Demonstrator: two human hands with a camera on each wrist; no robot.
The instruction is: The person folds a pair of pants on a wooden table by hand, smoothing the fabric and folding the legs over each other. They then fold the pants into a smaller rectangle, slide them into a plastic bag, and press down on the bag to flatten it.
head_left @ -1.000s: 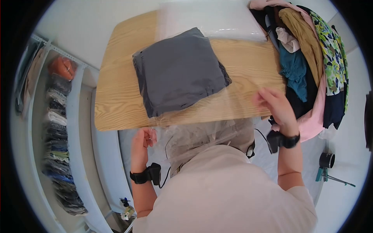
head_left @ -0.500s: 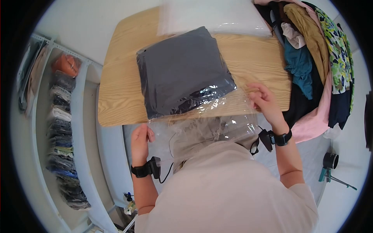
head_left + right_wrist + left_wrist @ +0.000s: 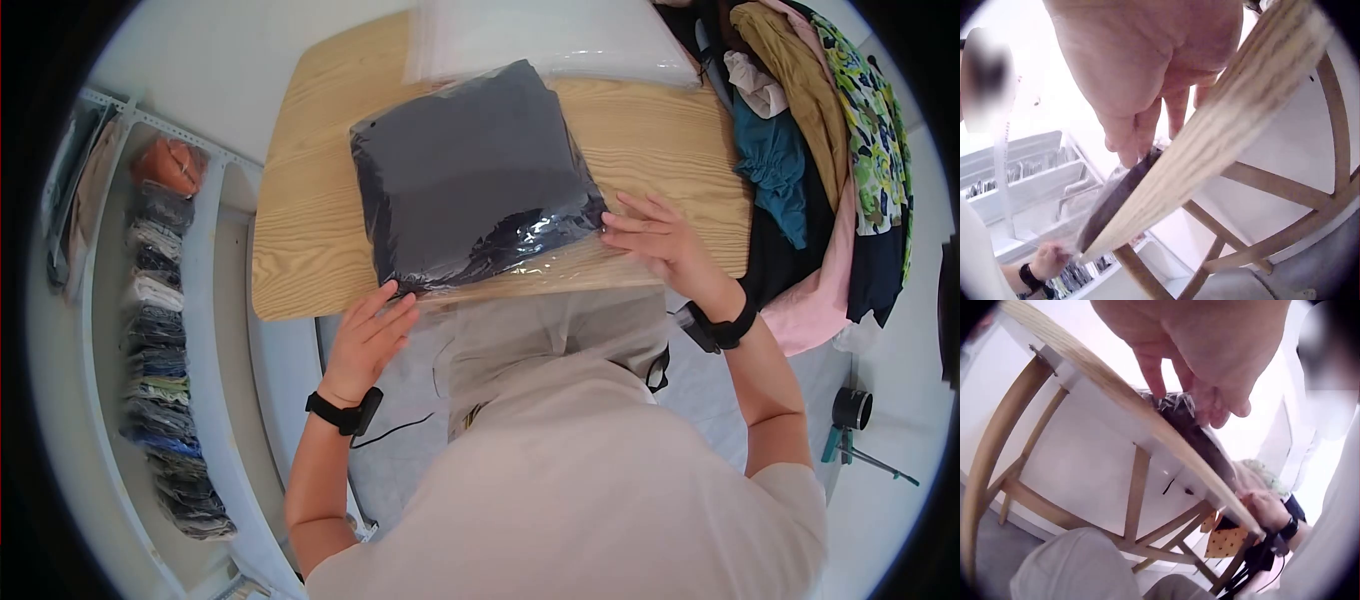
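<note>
A folded dark grey garment point(image 3: 470, 170) lies on the wooden table point(image 3: 310, 190) inside a clear plastic bag point(image 3: 540, 265). The bag's loose end hangs over the near table edge. My left hand point(image 3: 372, 335) rests its extended fingertips at the bundle's near left corner; in the left wrist view this hand point(image 3: 1204, 350) reaches down over the shiny plastic. At the near right corner, the spread fingers of my right hand point(image 3: 662, 248) touch the bag. From the right wrist, the bagged bundle point(image 3: 1122, 190) shows under the fingertips along the table edge.
A stack of clear plastic bags point(image 3: 550, 40) lies at the table's back. Loose clothes, among them a teal garment point(image 3: 770, 170) and a tan one point(image 3: 795, 85), drape over the right side. Shelves at left hold a column of bagged clothes point(image 3: 160, 340).
Both hands have moved in from the loose end of the bag to the bundle's near corners. Their fingers have straightened, and the loose plastic hangs lower past the table edge.
</note>
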